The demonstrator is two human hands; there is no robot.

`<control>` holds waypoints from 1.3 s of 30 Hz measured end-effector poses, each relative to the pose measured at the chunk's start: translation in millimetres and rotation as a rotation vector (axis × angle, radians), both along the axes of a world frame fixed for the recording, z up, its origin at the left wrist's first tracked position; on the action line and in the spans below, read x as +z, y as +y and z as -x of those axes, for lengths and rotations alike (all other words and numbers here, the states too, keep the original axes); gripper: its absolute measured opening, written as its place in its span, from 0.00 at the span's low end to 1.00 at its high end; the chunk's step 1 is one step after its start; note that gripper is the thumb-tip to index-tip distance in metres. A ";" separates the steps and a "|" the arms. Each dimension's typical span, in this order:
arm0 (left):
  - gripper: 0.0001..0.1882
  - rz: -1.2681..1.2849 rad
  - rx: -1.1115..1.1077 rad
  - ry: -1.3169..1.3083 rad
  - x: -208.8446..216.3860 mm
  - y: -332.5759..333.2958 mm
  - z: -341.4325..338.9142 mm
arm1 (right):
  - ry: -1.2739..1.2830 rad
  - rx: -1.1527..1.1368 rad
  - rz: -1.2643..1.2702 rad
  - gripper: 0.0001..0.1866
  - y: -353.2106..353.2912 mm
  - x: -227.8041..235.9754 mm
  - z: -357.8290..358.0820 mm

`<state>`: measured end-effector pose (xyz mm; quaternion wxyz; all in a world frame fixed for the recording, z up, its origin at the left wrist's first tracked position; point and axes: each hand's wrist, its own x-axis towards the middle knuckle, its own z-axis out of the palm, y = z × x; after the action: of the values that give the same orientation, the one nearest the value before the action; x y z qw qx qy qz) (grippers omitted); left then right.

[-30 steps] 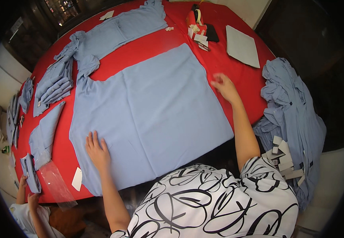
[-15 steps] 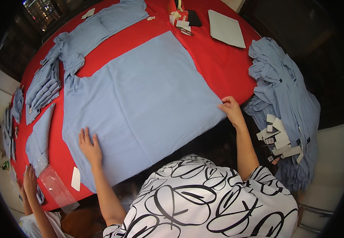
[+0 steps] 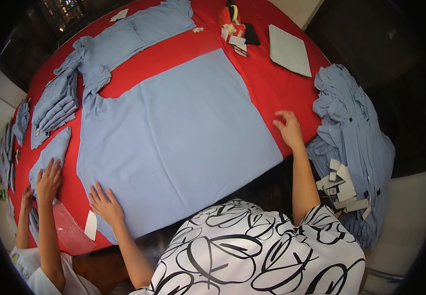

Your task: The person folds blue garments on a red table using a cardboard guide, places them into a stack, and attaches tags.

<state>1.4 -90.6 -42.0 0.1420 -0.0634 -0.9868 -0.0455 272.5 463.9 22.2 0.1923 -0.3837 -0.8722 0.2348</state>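
Observation:
A light blue shirt (image 3: 203, 128) lies spread face down or folded over, I cannot tell which, with its hem edge at the right. My left hand (image 3: 106, 205) rests flat on its near left part, fingers spread. Just off the hem, above the red cloth, my right hand (image 3: 288, 129) has its fingers loosely bent and apart, holding nothing. A bunched sleeve (image 3: 96, 81) shows at the shirt's far left.
At left, a co-worker's hands (image 3: 49, 181) touch a folded blue garment (image 3: 56, 147) beside a clear plastic bag (image 3: 70, 228). A white card (image 3: 90, 225) lies near my left hand. Tagged blue garments (image 3: 353, 132) hang at right. A tape dispenser (image 3: 232, 27) and pale sheets (image 3: 289, 50) lie beyond.
My right hand has let go of the shirt's near right corner and lifted away. My left hand has slid left across the cloth. The co-worker's hands have moved up onto the folded garment.

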 end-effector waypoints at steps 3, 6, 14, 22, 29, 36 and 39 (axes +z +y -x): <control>0.27 -0.003 0.028 -0.034 2.2 2.2 1.1 | 0.107 -0.075 -0.157 0.24 66.7 -9.0 48.5; 0.28 -0.016 0.042 -0.045 -2.6 -7.5 -0.4 | 0.065 -0.187 -0.246 0.32 137.8 -16.2 109.8; 0.28 -0.067 0.017 -0.052 8.0 9.0 -0.5 | -0.298 -0.436 -0.135 0.39 233.0 -6.7 180.6; 0.29 -0.045 0.042 -0.033 20.7 -1.6 -14.0 | -0.341 -0.283 -0.076 0.41 284.9 -45.4 205.0; 0.27 -0.163 0.006 0.027 34.4 -16.1 -24.0 | -0.336 -0.108 -0.397 0.23 265.9 45.6 182.0; 0.20 -0.221 0.048 0.053 24.4 -37.6 -53.1 | 0.249 0.719 0.199 0.18 12.4 215.7 135.7; 0.20 -0.261 0.065 0.135 9.3 -49.7 -58.5 | 0.492 1.013 0.544 0.21 -29.7 200.2 150.3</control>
<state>59.9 -140.2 -32.6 0.2164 -0.0153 -0.9622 -0.1646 122.2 434.3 222.4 0.1475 0.1073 -0.7850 0.5920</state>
